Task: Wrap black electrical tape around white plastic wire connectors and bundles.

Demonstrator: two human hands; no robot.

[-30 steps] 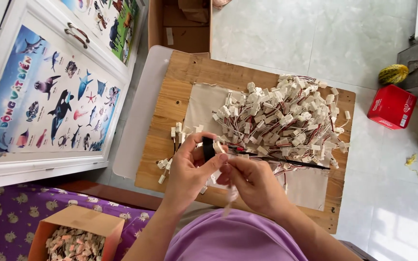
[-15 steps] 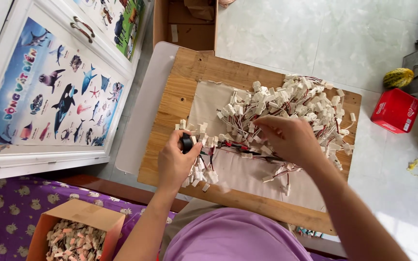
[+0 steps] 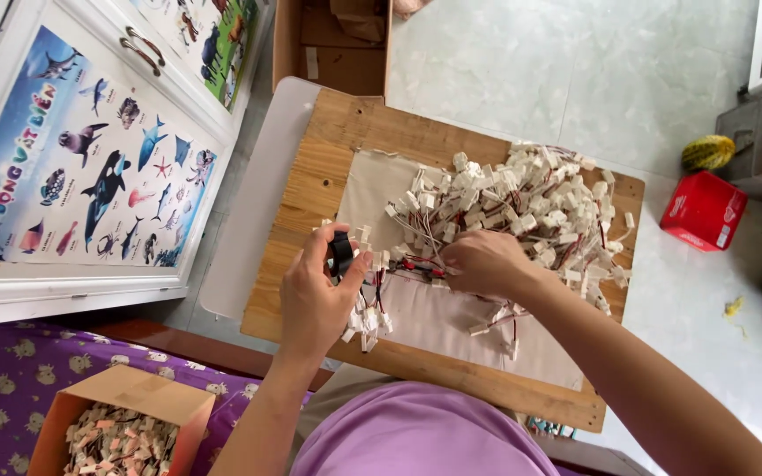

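Hands meet near the centre of the frame, over a wooden board (image 3: 328, 167) with a beige cloth (image 3: 451, 317) spread on it. The left hand (image 3: 315, 300) has its fingers curled around a small black roll (image 3: 341, 251), thumb on one side and fingertips on the other, holding it upright just above the cloth's left edge. A loose bunch of white connectors (image 3: 368, 317) with red and black wires hangs beside and below that hand. The right hand (image 3: 482, 264) rests palm down at the lower edge of a large heap of white connectors (image 3: 522, 203) (upper right of the board), fingers bent and closed on a few wired pieces. Lower left of the frame, a cardboard box (image 3: 125, 423) holds more small pieces.
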